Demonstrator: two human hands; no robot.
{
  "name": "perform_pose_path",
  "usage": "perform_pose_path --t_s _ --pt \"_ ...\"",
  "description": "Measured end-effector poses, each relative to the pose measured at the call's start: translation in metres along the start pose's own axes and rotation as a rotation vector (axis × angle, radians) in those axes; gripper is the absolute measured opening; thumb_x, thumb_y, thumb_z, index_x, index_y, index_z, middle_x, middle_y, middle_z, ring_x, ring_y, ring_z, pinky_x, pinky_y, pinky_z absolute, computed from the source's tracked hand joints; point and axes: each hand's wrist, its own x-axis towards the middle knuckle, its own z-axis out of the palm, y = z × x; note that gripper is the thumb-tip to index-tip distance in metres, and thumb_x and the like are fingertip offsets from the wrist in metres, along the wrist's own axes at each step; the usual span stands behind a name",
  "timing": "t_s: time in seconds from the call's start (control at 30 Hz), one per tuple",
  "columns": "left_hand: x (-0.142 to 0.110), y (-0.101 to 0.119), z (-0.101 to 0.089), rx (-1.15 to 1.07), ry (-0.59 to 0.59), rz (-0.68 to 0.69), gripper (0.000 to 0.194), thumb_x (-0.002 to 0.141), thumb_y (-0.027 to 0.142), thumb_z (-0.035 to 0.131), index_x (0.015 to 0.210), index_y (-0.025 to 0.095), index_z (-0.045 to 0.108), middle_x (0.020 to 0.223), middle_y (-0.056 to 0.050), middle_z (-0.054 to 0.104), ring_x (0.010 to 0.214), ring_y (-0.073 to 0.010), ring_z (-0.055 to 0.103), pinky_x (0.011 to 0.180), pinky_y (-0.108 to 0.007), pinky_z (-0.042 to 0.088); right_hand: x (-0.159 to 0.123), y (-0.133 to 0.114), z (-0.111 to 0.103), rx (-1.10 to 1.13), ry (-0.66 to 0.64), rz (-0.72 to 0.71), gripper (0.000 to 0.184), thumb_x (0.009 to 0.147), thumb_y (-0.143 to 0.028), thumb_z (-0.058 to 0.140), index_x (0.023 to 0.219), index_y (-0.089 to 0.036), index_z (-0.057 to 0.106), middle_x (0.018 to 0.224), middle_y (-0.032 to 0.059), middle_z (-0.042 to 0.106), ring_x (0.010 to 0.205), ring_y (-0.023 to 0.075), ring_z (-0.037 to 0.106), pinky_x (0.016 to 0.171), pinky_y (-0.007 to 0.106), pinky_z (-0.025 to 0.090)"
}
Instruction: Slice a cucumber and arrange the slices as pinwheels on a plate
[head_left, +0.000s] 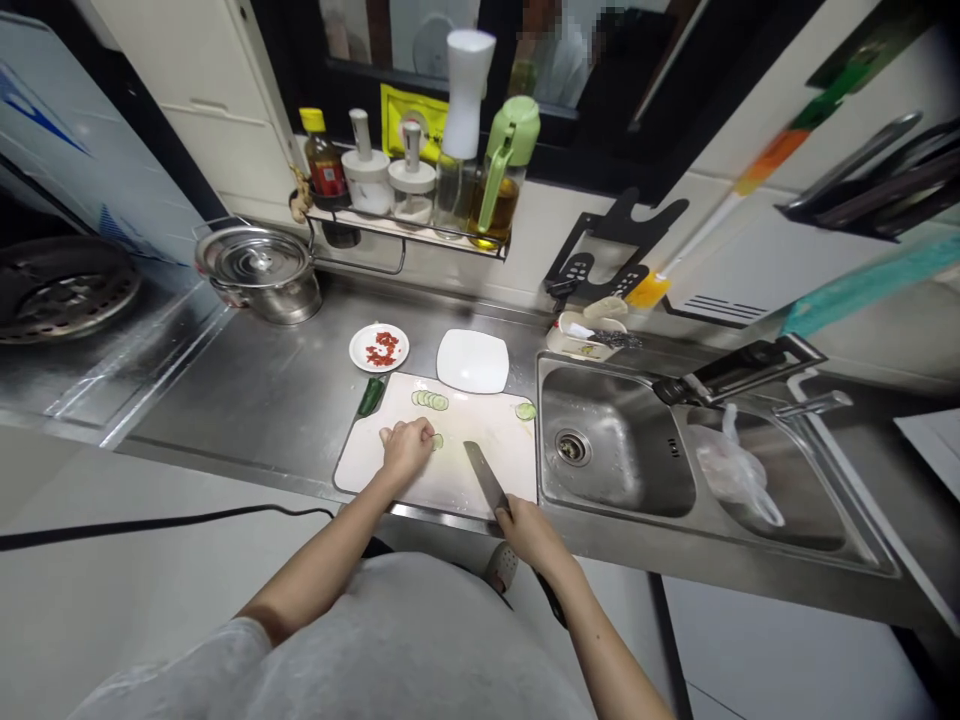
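The fingers of the right hand (531,533), at the lower centre of the frame, are wrapped around the black handle of one broad grey-bladed knife (486,476), its blade slanting up and to the left over the board. The left hand (409,450), left of the blade, has its fingers bent, with the tips at one thin round pale-green cucumber slice (438,442) — whether they pinch it or only touch it, I cannot tell.

Beneath both lies one white rectangular cutting board with a dark edge (367,461), at the centre of the frame. Above the left hand, one row of overlapping pale-green cucumber slices (430,400) lies on it, too closely stacked to count surely. One more pale-green piece (526,411) sits at the board's upper right corner, and one dark-green length of cucumber (370,397) at its upper left.

Farther up stand two plates: one round white plate (355,349) carrying many chopped red bits (382,348), and one squarish white plate (472,361) at the board's upper edge. All this rests on the stainless-steel desk (247,400). One lidded steel pot (281,300) stands at the upper left, and two steel sink basins (615,440) lie to the right — the right-hand one holding one translucent plastic bag (735,470).
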Motion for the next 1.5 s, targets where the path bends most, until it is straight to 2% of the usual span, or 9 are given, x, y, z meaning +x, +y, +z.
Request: perform_pose_path --t_s 0.17,0.3,0.43,0.63,0.83,1.0,1.13,1.27,1.5 --pt "-0.007 -0.021 -0.015 -0.039 0.038 -0.074 0.012 0.083 0.032 0.055 0.088 0.025 0.063 0.089 -0.001 0.071 0.098 -0.0249 0.059 0.085 -0.039 0.028 0.003 0.000 0.002 0.039 -0.004 -0.024 0.025 0.093 -0.021 0.040 0.097 -0.014 0.064 0.099 0.0136 0.070 0.093 0.0214 0.064 0.069 0.026 0.033" --pt "-0.010 -0.039 -0.023 -0.017 0.079 -0.125 0.012 0.083 0.031 0.055 0.088 0.026 0.064 0.087 0.000 0.071 0.099 -0.0243 0.059 0.085 -0.038 0.029 0.008 -0.001 0.002 0.043 -0.003 -0.027 0.026 0.093 -0.021 0.040 0.097 -0.013 0.064 0.101 0.0147 0.070 0.096 0.0227 0.063 0.072 0.027 0.034" --pt "-0.010 -0.050 -0.024 0.040 0.104 -0.154 0.013 0.083 0.027 0.053 0.088 0.026 0.065 0.086 -0.001 0.070 0.100 -0.0250 0.057 0.084 -0.038 0.029 0.014 0.000 0.001 0.039 -0.006 -0.032 0.025 0.092 -0.021 0.040 0.097 -0.013 0.063 0.102 0.0147 0.070 0.096 0.0226 0.063 0.073 0.026 0.035" --pt "-0.009 -0.053 -0.021 0.084 0.124 -0.146 0.016 0.084 0.023 0.052 0.089 0.024 0.066 0.097 -0.005 0.069 0.104 -0.0270 0.055 0.085 -0.040 0.030 0.020 0.003 0.000 0.027 -0.002 -0.032 0.026 0.092 -0.022 0.040 0.097 -0.014 0.064 0.097 0.0138 0.071 0.094 0.0215 0.063 0.071 0.026 0.034" --pt "0.002 -0.036 -0.017 0.049 0.169 -0.083 0.021 0.085 0.028 0.051 0.098 0.026 0.067 0.101 -0.005 0.068 0.102 -0.0264 0.054 0.087 -0.042 0.029 0.020 0.005 -0.001 0.032 -0.002 -0.012 0.027 0.091 -0.022 0.039 0.098 -0.014 0.064 0.098 0.0131 0.070 0.092 0.0205 0.063 0.071 0.026 0.034" --pt "0.031 -0.005 -0.008 0.083 0.194 0.011 0.029 0.090 0.036 0.047 0.110 0.028 0.066 0.109 -0.008 0.065 0.107 -0.0287 0.051 0.088 -0.043 0.029 0.017 0.005 -0.006 0.024 0.014 -0.001 0.026 0.090 -0.021 0.041 0.098 -0.013 0.064 0.098 0.0125 0.070 0.091 0.0199 0.062 0.070 0.025 0.033" --pt "0.056 0.012 -0.001 0.162 0.138 0.062 0.034 0.090 0.037 0.048 0.119 0.031 0.063 0.115 -0.010 0.061 0.110 -0.0303 0.048 0.088 -0.044 0.028 0.015 0.006 -0.008 0.023 0.029 0.018 0.026 0.091 -0.023 0.040 0.099 -0.014 0.064 0.096 0.0130 0.070 0.089 0.0206 0.062 0.067 0.026 0.032" --pt "0.068 0.016 0.002 0.252 0.103 0.100 0.032 0.091 0.034 0.045 0.115 0.029 0.066 0.116 -0.012 0.058 0.111 -0.0313 0.046 0.088 -0.045 0.027 0.015 0.009 -0.006 0.035 0.046 0.012 0.026 0.091 -0.023 0.041 0.098 -0.013 0.064 0.097 0.0142 0.070 0.089 0.0219 0.062 0.067 0.027 0.031" --pt "0.070 0.016 0.005 0.333 0.109 0.217 0.029 0.092 0.025 0.042 0.104 0.023 0.069 0.109 -0.013 0.061 0.108 -0.0292 0.046 0.087 -0.045 0.026 0.020 0.017 0.001 0.050 0.031 -0.002 0.026 0.091 -0.020 0.040 0.098 -0.013 0.064 0.099 0.0146 0.070 0.091 0.0216 0.063 0.070 0.026 0.033"
